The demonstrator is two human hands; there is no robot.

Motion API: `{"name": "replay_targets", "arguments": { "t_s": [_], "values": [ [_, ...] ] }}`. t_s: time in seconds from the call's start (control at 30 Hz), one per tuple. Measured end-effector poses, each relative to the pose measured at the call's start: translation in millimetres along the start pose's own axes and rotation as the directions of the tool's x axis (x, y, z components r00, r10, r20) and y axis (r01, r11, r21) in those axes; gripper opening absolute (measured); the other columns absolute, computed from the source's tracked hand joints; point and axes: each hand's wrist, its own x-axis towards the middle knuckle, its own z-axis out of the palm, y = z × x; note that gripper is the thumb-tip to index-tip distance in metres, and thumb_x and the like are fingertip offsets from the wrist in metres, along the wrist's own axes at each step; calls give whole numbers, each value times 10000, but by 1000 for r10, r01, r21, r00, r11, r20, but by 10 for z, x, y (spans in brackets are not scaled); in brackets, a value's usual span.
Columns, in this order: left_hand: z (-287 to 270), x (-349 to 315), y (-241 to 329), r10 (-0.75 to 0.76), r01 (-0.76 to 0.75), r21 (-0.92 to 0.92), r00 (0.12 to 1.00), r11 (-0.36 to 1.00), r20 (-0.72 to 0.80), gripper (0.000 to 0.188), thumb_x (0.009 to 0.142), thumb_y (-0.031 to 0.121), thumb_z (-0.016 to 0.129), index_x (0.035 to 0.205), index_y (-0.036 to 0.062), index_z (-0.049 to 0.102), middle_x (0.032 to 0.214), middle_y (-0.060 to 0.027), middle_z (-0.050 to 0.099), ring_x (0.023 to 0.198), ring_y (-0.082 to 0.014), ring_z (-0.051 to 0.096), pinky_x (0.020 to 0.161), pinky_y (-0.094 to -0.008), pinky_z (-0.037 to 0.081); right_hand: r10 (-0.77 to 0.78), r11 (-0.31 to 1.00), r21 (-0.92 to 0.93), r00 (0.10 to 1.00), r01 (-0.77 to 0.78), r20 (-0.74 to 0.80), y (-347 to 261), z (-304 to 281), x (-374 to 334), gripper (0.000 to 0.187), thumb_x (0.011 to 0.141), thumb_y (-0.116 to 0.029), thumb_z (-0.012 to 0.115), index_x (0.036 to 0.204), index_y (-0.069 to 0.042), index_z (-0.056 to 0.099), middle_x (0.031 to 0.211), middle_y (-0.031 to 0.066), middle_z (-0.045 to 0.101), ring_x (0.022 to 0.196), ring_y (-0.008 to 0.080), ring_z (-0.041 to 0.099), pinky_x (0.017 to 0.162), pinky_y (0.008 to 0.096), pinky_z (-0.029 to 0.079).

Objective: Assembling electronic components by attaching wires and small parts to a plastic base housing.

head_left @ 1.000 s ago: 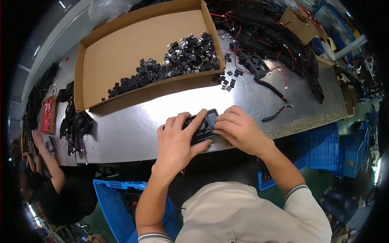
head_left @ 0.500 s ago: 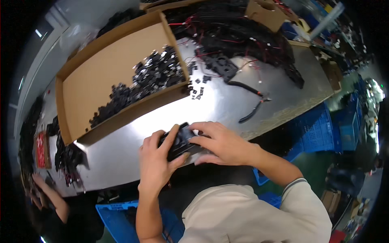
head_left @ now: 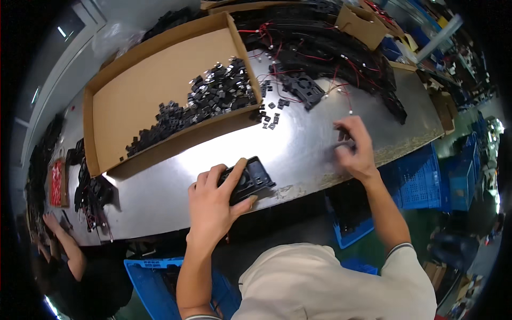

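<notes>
My left hand (head_left: 216, 200) grips a black plastic housing (head_left: 258, 173) near the front edge of the metal table, thumb and fingers on opposite sides of it. The housing has a rectangular recess and a round part, partly under my fingers. Off to the right, my right hand (head_left: 358, 149) is raised over the table, its fingers curled and blurred by motion. Dark pliers (head_left: 344, 143) show only as a smear between those fingers.
A shallow cardboard box (head_left: 176, 146) holds many small black parts; loose ones (head_left: 271, 120) lie beside it. Black fan-like units (head_left: 304, 88) and red-wired harnesses (head_left: 341, 58) fill the back. A co-worker's arm (head_left: 69, 245) is at left. Blue crates (head_left: 416, 176) stand below the table's right side.
My right hand has left the housing and moved right to where the pliers lay; they no longer lie spread on the table. My left hand still holds the housing.
</notes>
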Motion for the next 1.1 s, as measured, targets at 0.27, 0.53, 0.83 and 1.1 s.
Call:
{"name": "replay_targets", "arguments": {
  "t_s": [0.27, 0.53, 0.83, 1.1],
  "values": [
    [48, -27, 17, -7, 9, 59, 1000, 998, -30, 742, 740, 366, 814, 1423, 275, 539, 1226, -98, 573, 1117, -308, 548, 926, -492, 438, 101, 194, 966, 983, -173, 156, -902, 778, 339, 958, 841, -891, 247, 990, 8, 545, 806, 117, 537, 701, 208, 522, 609, 324, 417],
    [9, -8, 11, -49, 49, -16, 999, 999, 14, 653, 767, 335, 799, 1361, 163, 590, 1225, -129, 569, 1145, -338, 541, 969, -471, 437, -18, 475, 857, 971, -202, 238, -1132, 1005, 282, 910, 877, -844, 296, 940, 27, 554, 797, 140, 563, 623, 188, 517, 533, 299, 413],
    [1, 5, 31, -28, 28, -21, 1000, 999, 8, 559, 755, 310, 804, 1250, 110, 639, 1244, -132, 572, 1161, -335, 536, 974, -479, 436, -71, 523, 828, 957, -204, 280, -1107, 1041, 258, 896, 878, -819, 365, 952, 48, 577, 829, 139, 576, 632, 175, 536, 542, 279, 411],
    [53, -2, -6, 9, -9, 15, 999, 1000, -53, 732, 730, 354, 815, 1406, 277, 545, 1230, -93, 574, 1112, -311, 556, 920, -510, 429, -141, 586, 800, 957, -127, 255, -1065, 1003, 186, 903, 861, -835, 366, 956, 36, 586, 817, 152, 579, 617, 167, 512, 535, 288, 396]
  ]
}}
